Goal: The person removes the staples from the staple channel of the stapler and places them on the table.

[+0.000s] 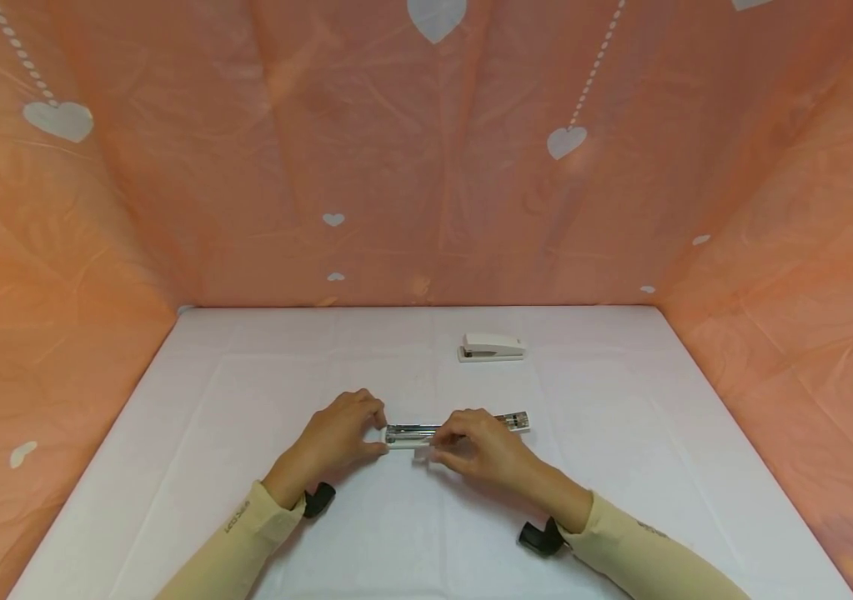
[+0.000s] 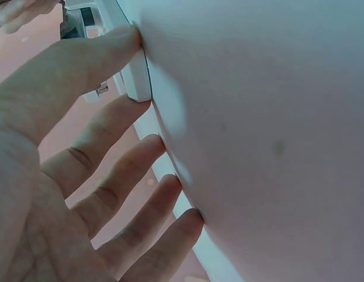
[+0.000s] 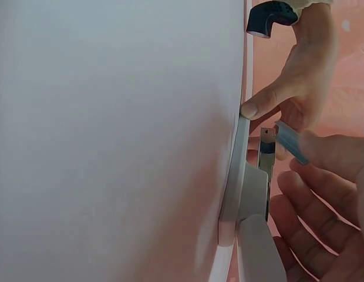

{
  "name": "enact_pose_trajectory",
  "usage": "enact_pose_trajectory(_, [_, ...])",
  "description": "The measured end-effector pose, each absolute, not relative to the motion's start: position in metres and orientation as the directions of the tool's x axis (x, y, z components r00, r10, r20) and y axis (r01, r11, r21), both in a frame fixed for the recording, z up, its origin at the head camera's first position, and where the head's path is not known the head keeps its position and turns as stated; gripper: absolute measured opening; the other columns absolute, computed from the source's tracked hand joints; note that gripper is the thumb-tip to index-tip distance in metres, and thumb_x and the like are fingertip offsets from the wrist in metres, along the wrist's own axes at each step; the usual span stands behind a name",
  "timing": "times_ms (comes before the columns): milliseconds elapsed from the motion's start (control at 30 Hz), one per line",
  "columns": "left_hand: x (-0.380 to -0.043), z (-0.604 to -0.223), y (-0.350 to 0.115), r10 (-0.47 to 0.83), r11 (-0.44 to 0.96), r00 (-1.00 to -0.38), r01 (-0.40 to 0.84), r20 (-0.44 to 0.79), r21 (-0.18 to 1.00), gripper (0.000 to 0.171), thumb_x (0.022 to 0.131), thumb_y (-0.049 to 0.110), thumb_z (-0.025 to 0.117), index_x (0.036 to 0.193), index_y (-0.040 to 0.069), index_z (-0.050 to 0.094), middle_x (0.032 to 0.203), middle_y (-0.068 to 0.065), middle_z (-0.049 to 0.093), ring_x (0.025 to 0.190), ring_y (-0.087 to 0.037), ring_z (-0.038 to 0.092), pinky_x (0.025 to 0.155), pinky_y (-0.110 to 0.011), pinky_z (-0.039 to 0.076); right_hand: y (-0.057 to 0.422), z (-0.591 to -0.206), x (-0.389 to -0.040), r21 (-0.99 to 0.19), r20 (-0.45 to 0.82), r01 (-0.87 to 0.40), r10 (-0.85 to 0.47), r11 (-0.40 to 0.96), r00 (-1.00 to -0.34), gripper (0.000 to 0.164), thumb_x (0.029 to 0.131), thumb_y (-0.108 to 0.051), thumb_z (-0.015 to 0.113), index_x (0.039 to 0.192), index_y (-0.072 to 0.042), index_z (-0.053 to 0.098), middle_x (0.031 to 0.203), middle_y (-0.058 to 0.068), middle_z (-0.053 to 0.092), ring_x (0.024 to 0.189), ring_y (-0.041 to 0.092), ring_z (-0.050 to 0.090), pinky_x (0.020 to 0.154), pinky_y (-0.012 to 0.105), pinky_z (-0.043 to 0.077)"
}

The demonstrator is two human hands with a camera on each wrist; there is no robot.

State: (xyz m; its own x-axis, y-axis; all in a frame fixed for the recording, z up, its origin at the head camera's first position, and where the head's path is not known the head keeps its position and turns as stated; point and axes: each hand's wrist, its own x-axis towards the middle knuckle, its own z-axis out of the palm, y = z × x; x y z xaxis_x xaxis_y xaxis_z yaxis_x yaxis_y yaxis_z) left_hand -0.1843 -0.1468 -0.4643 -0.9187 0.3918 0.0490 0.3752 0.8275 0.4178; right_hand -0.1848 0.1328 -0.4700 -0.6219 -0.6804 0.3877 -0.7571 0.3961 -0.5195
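Observation:
An opened white stapler (image 1: pixel 403 445) lies on the table, its metal staple channel showing. At its left end my left hand (image 1: pixel 339 429) holds the base between thumb and index finger; in the left wrist view the other fingers (image 2: pixel 132 179) are spread with their tips on the tabletop. Over the middle of the stapler is my right hand (image 1: pixel 488 450), pinching a short grey strip of staples (image 3: pixel 292 143) between thumb and index finger. In the right wrist view the strip is tilted beside the end of the channel (image 3: pixel 267 144). My right hand hides part of the stapler in the head view.
A second white stapler (image 1: pixel 491 348), closed, stands farther back on the white-covered table (image 1: pixel 283 350). Orange sheets with pale hearts (image 1: pixel 426 183) enclose the back and both sides. Black wrist cameras (image 1: pixel 542 539) sit under the sleeves' cuffs.

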Motion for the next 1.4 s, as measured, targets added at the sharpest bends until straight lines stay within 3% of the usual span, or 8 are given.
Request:
enact_pose_trajectory(333, [-0.184, -0.462, -0.147, 0.39, 0.828, -0.92, 0.374, 0.051, 0.417, 0.03, 0.081, 0.024, 0.096, 0.093, 0.02, 0.069, 0.113, 0.003, 0.066, 0.116, -0.029, 0.063, 0.081, -0.052, 0.057, 0.133, -0.468, -0.182, -0.469, 0.375, -0.79, -0.721, 0.395, -0.583, 0.013, 0.09, -0.015, 0.088, 0.101, -0.014, 0.08, 0.093, -0.007, 0.076, 0.085, 0.007, 0.067, 0.087, 0.036, 0.053])
enact_pose_trajectory(767, [-0.182, -0.458, -0.145, 0.383, 0.835, -0.923, 0.359, 0.028, 0.416, 0.03, 0.082, 0.024, 0.096, 0.093, 0.019, 0.069, 0.112, 0.002, 0.066, 0.115, -0.028, 0.063, 0.085, -0.052, 0.058, 0.132, -0.467, -0.176, -0.366, 0.251, -0.771, -0.742, 0.522, -0.621, 0.012, 0.093, -0.023, 0.086, 0.103, -0.019, 0.081, 0.098, -0.011, 0.075, 0.099, 0.009, 0.068, 0.102, 0.042, 0.05])
enact_pose_trajectory(1400, [-0.183, -0.463, -0.145, 0.395, 0.833, -0.917, 0.38, 0.048, 0.402, 0.03, 0.08, 0.025, 0.096, 0.094, 0.019, 0.07, 0.109, 0.004, 0.065, 0.115, -0.029, 0.064, 0.083, -0.052, 0.058, 0.129, -0.467, -0.165, -0.198, 0.237, -0.787, -0.751, 0.584, -0.616, 0.014, 0.093, -0.034, 0.086, 0.099, -0.022, 0.08, 0.099, -0.011, 0.072, 0.105, 0.014, 0.066, 0.102, 0.039, 0.048])
